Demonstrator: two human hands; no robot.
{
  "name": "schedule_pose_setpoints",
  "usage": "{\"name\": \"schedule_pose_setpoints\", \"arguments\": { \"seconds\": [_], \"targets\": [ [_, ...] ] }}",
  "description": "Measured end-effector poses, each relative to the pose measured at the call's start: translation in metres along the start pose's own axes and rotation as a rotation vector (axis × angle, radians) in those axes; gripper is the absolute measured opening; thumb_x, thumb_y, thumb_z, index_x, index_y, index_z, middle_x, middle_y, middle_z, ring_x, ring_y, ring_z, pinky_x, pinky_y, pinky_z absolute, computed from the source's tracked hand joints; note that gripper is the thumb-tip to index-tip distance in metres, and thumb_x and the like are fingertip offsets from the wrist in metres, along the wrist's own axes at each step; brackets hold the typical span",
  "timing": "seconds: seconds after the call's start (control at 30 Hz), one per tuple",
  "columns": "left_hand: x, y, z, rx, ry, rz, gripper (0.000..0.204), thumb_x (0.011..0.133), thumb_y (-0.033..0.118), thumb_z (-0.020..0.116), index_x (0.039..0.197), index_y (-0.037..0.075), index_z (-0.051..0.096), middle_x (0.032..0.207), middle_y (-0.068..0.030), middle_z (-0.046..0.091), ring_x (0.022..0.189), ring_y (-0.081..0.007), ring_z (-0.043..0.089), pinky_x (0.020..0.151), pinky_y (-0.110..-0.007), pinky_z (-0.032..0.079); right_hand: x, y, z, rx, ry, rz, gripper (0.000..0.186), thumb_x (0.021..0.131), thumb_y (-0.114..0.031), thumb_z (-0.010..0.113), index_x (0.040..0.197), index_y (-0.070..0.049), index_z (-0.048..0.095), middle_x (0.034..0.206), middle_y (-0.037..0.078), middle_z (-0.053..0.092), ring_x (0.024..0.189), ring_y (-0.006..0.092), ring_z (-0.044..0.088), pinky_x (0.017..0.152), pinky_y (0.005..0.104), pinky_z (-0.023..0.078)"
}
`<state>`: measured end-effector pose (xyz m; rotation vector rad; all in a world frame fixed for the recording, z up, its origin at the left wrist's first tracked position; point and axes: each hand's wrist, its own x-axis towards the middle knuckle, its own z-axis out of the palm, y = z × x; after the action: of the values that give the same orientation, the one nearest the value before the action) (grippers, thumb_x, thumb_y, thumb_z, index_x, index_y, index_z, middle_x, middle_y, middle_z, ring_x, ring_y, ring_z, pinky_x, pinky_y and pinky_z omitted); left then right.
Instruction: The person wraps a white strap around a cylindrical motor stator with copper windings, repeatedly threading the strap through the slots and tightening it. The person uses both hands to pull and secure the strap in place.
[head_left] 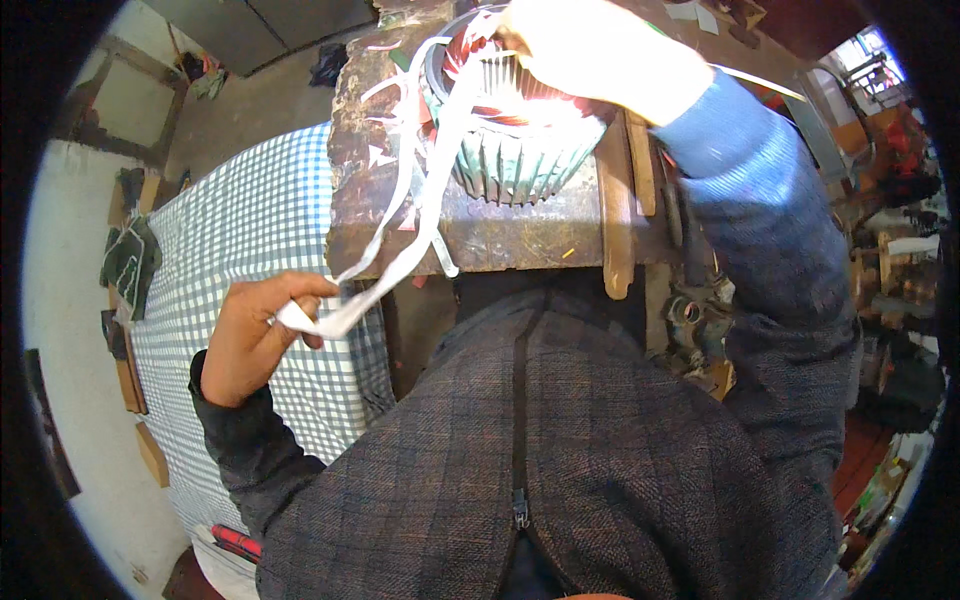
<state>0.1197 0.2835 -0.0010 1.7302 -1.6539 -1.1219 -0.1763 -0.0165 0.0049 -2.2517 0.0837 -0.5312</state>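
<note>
Left fingers [300, 284] are pinching the white tape [433, 190]; right hand [590, 50] is lying over the red windings [466, 45], grip washed out, can't tell. Finned housing [520, 165] is sitting on the wooden surface [530, 240]. I should be holding tape flat, evenly taut, untwisted.

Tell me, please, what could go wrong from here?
The white tape runs in two strands between the left hand and the finned housing, so they might tangle. The right hand is close to the red windings and could disturb them. A wooden strip juts past the bench and might be knocked.
</note>
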Motion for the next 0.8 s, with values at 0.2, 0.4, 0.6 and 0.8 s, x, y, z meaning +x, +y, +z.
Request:
{"name": "schedule_pose_setpoints", "arguments": {
  "seconds": [0.2, 0.4, 0.6, 0.8],
  "targets": [
    [0.010, 0.020, 0.018, 0.185, -0.094, 0.264, 0.021, 0.088, 0.005, 0.071, 0.109, 0.002, 0.074, 0.087, -0.0140, 0.073, 0.075, -0.0281, 0.070, 0.070, -0.036, 0.052, -0.004, -0.029, -0.005, -0.432, -0.012, -0.184, 0.030, 0.087, -0.032, 0.069, 0.100, -0.005, 0.074, 0.090, 0.012, 0.073, 0.083, 0.0284, 0.071, 0.081, 0.0396, 0.055],
    [0.012, 0.012, 0.023, 0.200, -0.065, 0.277, 0.024, 0.086, 0.005, 0.074, 0.110, 0.001, 0.073, 0.089, -0.0153, 0.074, 0.074, -0.0290, 0.069, 0.069, -0.037, 0.052, 0.005, -0.016, 0.023, 0.424, 0.193, -0.064, 0.022, 0.092, -0.029, 0.067, 0.099, -0.009, 0.071, 0.093, 0.008, 0.070, 0.084, 0.0248, 0.070, 0.087, 0.0409, 0.053],
    [0.013, 0.003, 0.019, 0.187, -0.105, 0.278, 0.026, 0.084, 0.005, 0.075, 0.109, 0.000, 0.073, 0.090, -0.0140, 0.074, 0.074, -0.0290, 0.069, 0.068, -0.037, 0.052, -0.003, 0.038, 0.024, -0.509, 0.100, -0.183, 0.021, 0.092, -0.024, 0.071, 0.104, -0.008, 0.070, 0.099, 0.006, 0.069, 0.094, 0.0187, 0.068, 0.084, 0.0362, 0.056],
    [0.030, 0.013, 0.025, 0.245, -0.257, 0.351, 0.051, 0.079, 0.017, 0.084, 0.125, 0.002, 0.067, 0.099, -0.0154, 0.073, 0.087, -0.0320, 0.069, 0.080, -0.039, 0.053, 0.015, 0.070, 0.044, 0.684, 0.016, -0.182, 0.013, 0.099, -0.018, 0.064, 0.102, -0.007, 0.069, 0.101, 0.008, 0.069, 0.095, 0.0231, 0.067, 0.082, 0.0367, 0.057]
  ]
}}
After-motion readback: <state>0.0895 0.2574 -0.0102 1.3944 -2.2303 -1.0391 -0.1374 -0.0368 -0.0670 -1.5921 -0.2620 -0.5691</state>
